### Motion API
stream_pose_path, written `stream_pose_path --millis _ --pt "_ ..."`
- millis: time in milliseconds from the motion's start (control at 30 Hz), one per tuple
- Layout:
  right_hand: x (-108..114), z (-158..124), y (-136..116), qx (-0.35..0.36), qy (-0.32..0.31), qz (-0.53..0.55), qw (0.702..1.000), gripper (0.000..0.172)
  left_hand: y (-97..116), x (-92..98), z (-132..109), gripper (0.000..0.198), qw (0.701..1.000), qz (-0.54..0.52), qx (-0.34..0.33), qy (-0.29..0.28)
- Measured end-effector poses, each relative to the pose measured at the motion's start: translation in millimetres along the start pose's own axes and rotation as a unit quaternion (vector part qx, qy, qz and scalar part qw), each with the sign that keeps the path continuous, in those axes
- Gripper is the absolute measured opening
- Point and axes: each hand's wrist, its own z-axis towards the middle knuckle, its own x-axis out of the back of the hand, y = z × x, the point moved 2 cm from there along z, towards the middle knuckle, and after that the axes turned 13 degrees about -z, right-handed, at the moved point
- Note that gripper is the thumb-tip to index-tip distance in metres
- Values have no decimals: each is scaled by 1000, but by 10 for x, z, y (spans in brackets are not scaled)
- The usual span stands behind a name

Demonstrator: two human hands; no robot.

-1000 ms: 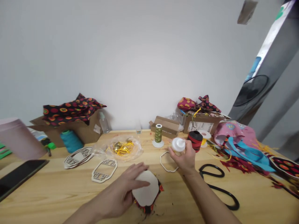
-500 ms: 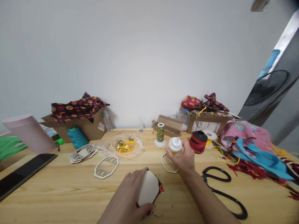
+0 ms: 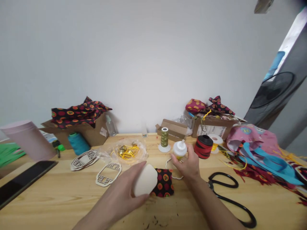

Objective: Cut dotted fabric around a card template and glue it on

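Observation:
My left hand grips a pale board piece with rounded corners by its edges, thumb below and fingers above. Just right of that piece lies a dark patterned fabric square with red and orange circles, partly covered by it. My right hand is closed around a squeeze bottle with a white nozzle cap, standing upright with the tip pointing up. Behind the bottle a thin pale frame outline rests on the wood, partly hidden by my right hand.
Black-handled scissors lie right of my right forearm. Lattice cutouts, a bag of yellow cords, and green, red and teal thread spools stand around. A phone lies far left; two fabric-filled boxes stand behind.
My left hand has moved left and up with the board piece, and the fabric square now shows flat beside it. My right hand stays on the bottle in nearly the same place.

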Motion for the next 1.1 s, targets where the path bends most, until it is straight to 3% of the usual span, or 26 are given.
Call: stream_pose_path --millis 100,333,467,600,700,833,933,1033,1100 --pt "-22 -25 -24 5 -60 31 998 29 -30 -69 -22 70 995 75 -58 -2" --pt "-161 -157 -133 41 -264 87 960 31 -148 -125 -50 75 999 38 -8 -9" --pt "-216 -185 -149 25 -343 75 936 29 -216 -49 -96 77 994 -98 39 -13" --pt "-214 -187 -189 24 -373 48 926 20 -301 128 -139 76 943 -326 57 -26" --pt "-198 -196 -217 24 -376 28 926 19 -338 281 -140 71 902 -428 62 -18" --pt "-187 -182 -194 14 -358 24 933 17 -288 385 -132 65 878 -471 80 10" --pt "-206 -139 -105 -39 -292 57 954 20 -199 365 -134 70 848 -521 93 0" --pt "-264 -118 -36 -90 -223 141 960 32 -100 319 -139 68 768 -631 103 -39" --pt "-317 -135 -46 -95 -226 192 950 34 -49 296 -139 61 708 -695 115 -54"
